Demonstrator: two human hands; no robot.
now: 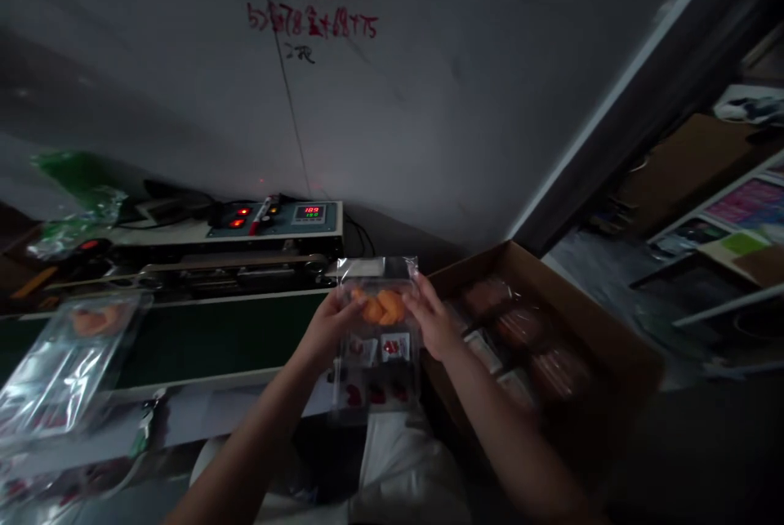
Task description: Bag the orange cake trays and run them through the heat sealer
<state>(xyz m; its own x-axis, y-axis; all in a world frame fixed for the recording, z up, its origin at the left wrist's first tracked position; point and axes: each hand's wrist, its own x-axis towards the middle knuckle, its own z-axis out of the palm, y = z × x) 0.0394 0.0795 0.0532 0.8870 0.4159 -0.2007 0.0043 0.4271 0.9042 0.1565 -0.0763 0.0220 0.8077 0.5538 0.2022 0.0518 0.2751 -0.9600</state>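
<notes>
Head view: the left hand [327,327] and right hand [432,318] grip the sides of a clear plastic bag [385,368], held upright between them above the lap, with orange pieces [378,306] and red-printed sachets [395,346] inside. Just behind are a green conveyor belt [214,337] and a lit band sealer [275,223]; a cardboard box [551,288] sits right. Slick film could slip from a light pinch, dropping the contents

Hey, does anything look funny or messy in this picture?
Yes! Red numbers are scribbled right on the wall, which is odd because walls aren't usually for writing on. Also, a crumpled green plastic bag sits bunched up beside the sealing machine.
</notes>
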